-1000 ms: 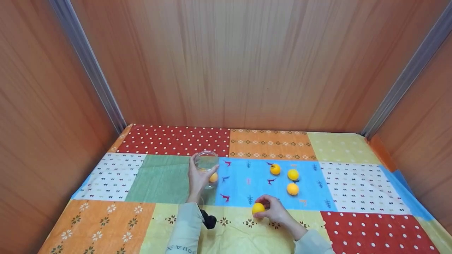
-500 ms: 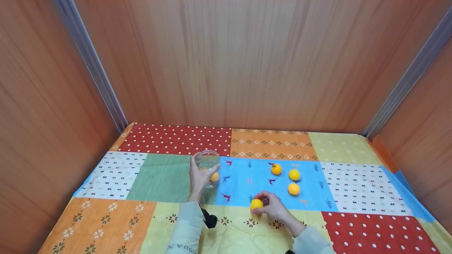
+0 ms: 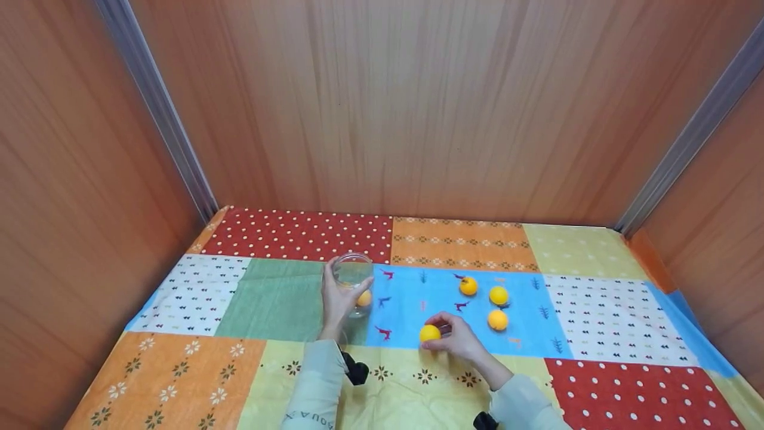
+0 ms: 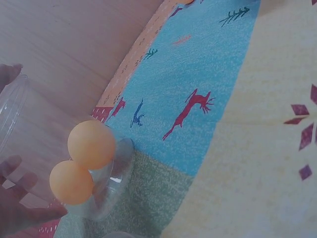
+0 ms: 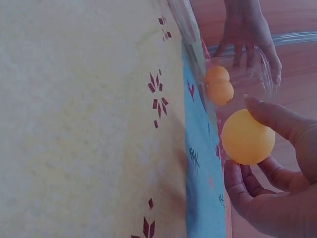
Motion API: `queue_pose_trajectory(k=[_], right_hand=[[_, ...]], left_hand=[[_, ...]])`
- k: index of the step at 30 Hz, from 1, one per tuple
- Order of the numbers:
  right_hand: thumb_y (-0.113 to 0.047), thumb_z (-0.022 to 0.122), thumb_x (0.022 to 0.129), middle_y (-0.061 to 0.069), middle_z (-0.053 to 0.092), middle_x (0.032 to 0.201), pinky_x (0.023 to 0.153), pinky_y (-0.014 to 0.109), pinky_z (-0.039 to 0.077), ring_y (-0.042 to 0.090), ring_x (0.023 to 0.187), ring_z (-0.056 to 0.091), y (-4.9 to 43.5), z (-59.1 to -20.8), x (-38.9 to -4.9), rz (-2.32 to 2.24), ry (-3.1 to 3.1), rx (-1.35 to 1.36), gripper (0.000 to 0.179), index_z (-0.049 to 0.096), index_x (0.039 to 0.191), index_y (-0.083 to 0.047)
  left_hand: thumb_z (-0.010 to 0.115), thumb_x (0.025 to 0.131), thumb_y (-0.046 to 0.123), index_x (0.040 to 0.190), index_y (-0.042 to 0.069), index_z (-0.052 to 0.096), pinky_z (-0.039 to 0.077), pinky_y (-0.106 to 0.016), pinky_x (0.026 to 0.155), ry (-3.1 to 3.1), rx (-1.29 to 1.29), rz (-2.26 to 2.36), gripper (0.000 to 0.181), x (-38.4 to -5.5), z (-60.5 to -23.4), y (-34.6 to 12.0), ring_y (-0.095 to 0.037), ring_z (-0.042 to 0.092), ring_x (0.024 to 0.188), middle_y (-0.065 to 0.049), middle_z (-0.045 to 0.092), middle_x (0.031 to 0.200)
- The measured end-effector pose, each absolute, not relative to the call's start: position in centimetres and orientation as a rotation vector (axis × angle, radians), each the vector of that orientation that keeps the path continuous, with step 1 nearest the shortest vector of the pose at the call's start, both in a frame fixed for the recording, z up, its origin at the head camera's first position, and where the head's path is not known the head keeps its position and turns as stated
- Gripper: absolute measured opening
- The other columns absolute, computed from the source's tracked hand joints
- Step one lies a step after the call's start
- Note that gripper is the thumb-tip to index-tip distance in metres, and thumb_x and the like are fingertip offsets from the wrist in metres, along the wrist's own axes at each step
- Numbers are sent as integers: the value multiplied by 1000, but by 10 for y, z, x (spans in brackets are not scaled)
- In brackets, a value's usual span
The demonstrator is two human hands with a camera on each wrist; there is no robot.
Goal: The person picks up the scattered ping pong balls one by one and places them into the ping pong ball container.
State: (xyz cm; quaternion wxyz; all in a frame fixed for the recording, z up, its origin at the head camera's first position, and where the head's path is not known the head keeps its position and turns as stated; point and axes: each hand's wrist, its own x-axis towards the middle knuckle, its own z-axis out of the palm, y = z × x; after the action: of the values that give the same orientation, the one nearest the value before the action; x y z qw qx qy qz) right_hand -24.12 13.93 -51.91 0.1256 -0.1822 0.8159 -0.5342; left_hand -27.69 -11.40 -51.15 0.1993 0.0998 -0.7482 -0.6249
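My left hand (image 3: 335,304) grips a clear jar (image 3: 369,270), its thumb and fingers round the upper wall. Two orange ping-pong balls (image 4: 92,145) lie low inside the jar, near its base, in the left wrist view. To the right, my right hand (image 3: 458,341) pinches another orange ping-pong ball (image 3: 429,333) between thumb and fingers, over the near edge of the blue patch. In the right wrist view this held ball (image 5: 248,137) appears in front of the jar, apart from it.
Three more orange balls (image 3: 498,320) lie on the blue patch (image 3: 418,286) at the right. A faint clear round rim (image 4: 121,235) shows on the cloth near my left wrist. Wood-grain walls (image 3: 382,107) enclose the patchwork-covered table at the back and sides.
My right hand has moved forward and slightly left with the pinched ball, from the yellow patch to the blue patch's edge. The left hand keeps its grip on the jar.
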Motion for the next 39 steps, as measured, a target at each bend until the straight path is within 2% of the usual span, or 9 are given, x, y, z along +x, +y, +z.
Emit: queue_pose_trajectory(k=[7, 17, 23, 30, 39], right_hand=[[-3, 72, 71, 19, 56, 95, 72, 33, 44, 35, 86, 52, 129, -490, -234, -1629, 2358, -579, 36, 54, 99, 9], [-19, 76, 69, 6, 58, 95, 74, 32, 45, 23, 88, 54, 117, -501, -254, -1637, 2398, -520, 41, 57, 101, -2], [-21, 76, 69, 6, 58, 94, 75, 32, 44, 23, 87, 53, 107, -495, -258, -1653, 2396, -486, 41, 57, 101, -2], [-20, 76, 70, 6, 57, 96, 75, 31, 45, 21, 86, 52, 93, -488, -265, -1700, 2392, -461, 42, 57, 102, -2], [-20, 75, 71, 8, 57, 97, 75, 32, 44, 26, 88, 53, 74, -477, -275, -1792, 2384, -496, 40, 57, 102, -2]], left_hand=[[78, 67, 24, 125, 15, 34, 31, -52, 94, -2080, 269, -1755, 74, -277, -512, -113, -27, 34, 119, -9, 40, 128], [79, 65, 28, 125, 14, 34, 33, -54, 90, -2057, 255, -1747, 76, -277, -514, -113, -29, 36, 118, -13, 40, 127], [77, 66, 35, 125, 14, 32, 35, -56, 87, -2066, 240, -1728, 77, -277, -515, -113, -31, 36, 117, -12, 41, 126], [79, 65, 23, 124, 14, 35, 33, -52, 92, -2058, 270, -1732, 74, -277, -513, -113, -26, 37, 117, -8, 42, 124], [79, 64, 31, 125, 15, 33, 33, -48, 93, -2103, 276, -1696, 78, -277, -512, -114, -24, 36, 117, -9, 41, 126]])
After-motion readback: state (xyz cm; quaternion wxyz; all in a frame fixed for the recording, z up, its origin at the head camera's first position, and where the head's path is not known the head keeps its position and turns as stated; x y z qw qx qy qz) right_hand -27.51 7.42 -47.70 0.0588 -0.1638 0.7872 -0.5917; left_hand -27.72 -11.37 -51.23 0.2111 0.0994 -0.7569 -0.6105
